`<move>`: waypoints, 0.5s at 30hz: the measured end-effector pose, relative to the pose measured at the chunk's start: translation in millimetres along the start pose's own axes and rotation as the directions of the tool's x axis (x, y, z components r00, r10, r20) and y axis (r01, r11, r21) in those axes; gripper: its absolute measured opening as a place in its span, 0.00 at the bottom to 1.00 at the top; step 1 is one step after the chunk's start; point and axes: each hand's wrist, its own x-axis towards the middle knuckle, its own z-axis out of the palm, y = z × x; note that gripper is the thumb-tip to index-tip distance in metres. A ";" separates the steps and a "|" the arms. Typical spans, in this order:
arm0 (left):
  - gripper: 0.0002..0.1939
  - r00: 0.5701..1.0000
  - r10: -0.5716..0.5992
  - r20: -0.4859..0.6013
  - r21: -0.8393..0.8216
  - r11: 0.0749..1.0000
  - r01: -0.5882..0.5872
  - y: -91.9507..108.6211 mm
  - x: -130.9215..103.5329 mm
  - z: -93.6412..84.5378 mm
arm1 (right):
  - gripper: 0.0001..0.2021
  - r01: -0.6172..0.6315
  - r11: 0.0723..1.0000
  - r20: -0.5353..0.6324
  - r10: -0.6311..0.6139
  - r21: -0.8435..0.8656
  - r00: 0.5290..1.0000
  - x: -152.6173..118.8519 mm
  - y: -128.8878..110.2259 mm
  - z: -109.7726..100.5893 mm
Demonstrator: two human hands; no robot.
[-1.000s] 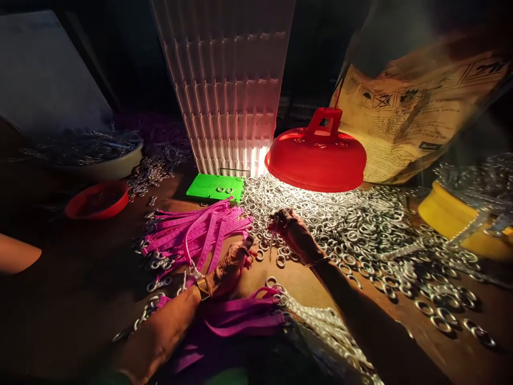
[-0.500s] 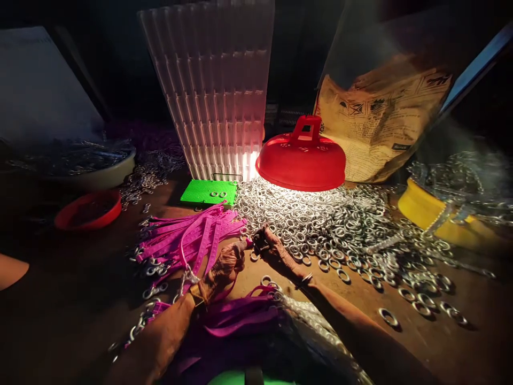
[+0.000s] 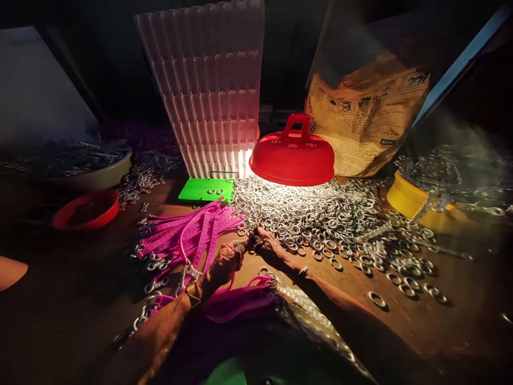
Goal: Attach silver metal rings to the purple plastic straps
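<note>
Both hands meet in the middle, at the near edge of the ring pile. My left hand [image 3: 224, 262] is closed around a magenta strap [image 3: 233, 279], whose lower part hangs under the palm. My right hand [image 3: 269, 245] is pinched at the strap's end, against the left fingertips; whatever else it grips is hidden by the dark fingers. Left of the hands lies a bundle of magenta straps [image 3: 172, 238] with metal hooks and rings on their ends. More magenta straps [image 3: 236, 303] lie across the lap below. Loose metal rings [image 3: 304, 214] spread out beyond the right hand.
A red lamp shade [image 3: 292, 158] hangs low over the rings. Behind stand a ribbed plastic sheet [image 3: 216, 96] and a printed sack [image 3: 360, 123]. A green perforated block [image 3: 196, 190] carries two rings. A red bowl [image 3: 86, 211] is at left, a yellow container [image 3: 417, 203] at right.
The view has turned slightly, so the surroundings sit a little further left. Both hands stay together, and the magenta tip between them now shows less.
</note>
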 end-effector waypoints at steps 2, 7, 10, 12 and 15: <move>0.20 1.000 0.010 -0.024 0.072 0.997 -0.008 -0.5 -0.9 0.9 | 0.11 0.018 0.999 0.032 -0.016 -0.033 0.999 4.0 -1.2 -1.8; 0.14 0.993 -0.047 -0.110 0.189 0.980 0.067 12.5 5.4 0.9 | 0.15 0.064 0.995 0.088 -0.058 -0.077 0.994 7.5 -19.2 -9.4; 0.13 0.992 -0.096 -0.076 0.198 0.974 0.109 35.0 3.5 2.0 | 0.13 0.115 0.977 0.192 -0.080 -0.177 0.978 -1.1 -39.0 -16.9; 0.15 0.994 -0.102 -0.033 0.251 0.962 0.107 53.1 -3.8 4.5 | 0.13 0.108 0.967 0.238 -0.051 -0.231 0.970 -15.5 -53.5 -21.1; 0.16 0.987 -0.131 0.087 0.388 0.917 0.088 75.3 -22.9 11.1 | 0.12 0.086 0.960 0.229 -0.023 -0.266 0.973 -50.1 -73.9 -23.3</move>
